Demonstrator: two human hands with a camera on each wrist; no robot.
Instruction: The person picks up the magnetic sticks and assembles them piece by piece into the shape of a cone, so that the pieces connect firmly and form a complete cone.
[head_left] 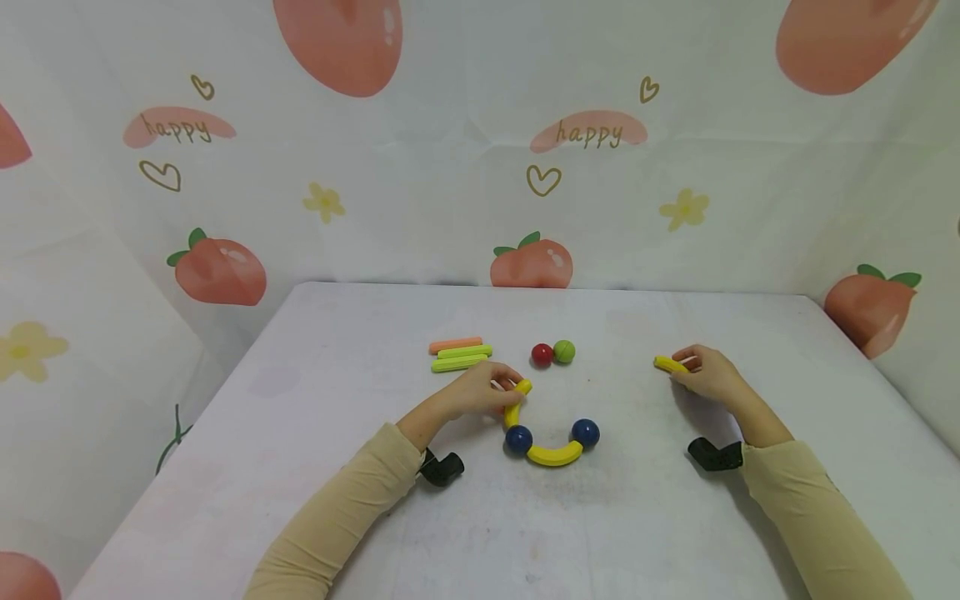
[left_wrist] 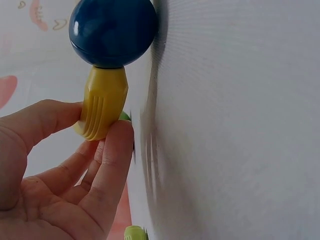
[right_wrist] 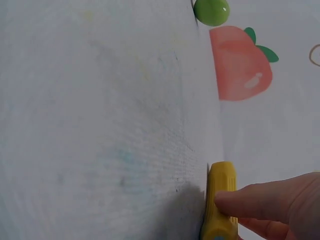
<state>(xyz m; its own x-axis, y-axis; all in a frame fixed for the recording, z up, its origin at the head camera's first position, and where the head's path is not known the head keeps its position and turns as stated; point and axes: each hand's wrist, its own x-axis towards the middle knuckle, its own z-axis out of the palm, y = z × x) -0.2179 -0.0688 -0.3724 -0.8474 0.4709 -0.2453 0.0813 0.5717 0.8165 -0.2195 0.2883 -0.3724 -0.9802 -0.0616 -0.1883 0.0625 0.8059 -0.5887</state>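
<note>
My left hand (head_left: 480, 390) pinches a curved yellow piece (head_left: 512, 413) between thumb and fingers; in the left wrist view this piece (left_wrist: 104, 100) meets a blue ball (left_wrist: 114, 30). That blue ball (head_left: 518, 440) also adjoins one end of a second curved yellow piece (head_left: 555, 455), whose other end meets another blue ball (head_left: 585, 432). Off to the right, my right hand (head_left: 712, 377) grips a separate yellow piece (head_left: 669, 364) at the table surface. The right wrist view has its thumb lying across that piece (right_wrist: 220, 220).
Orange (head_left: 456, 344) and yellow-green sticks (head_left: 459, 363) lie beyond my left hand. A red ball (head_left: 542, 355) and a green ball (head_left: 564, 351) sit side by side at the back middle. Black devices (head_left: 442, 469) hang below both wrists. A printed cloth stands behind the white table (head_left: 637, 533).
</note>
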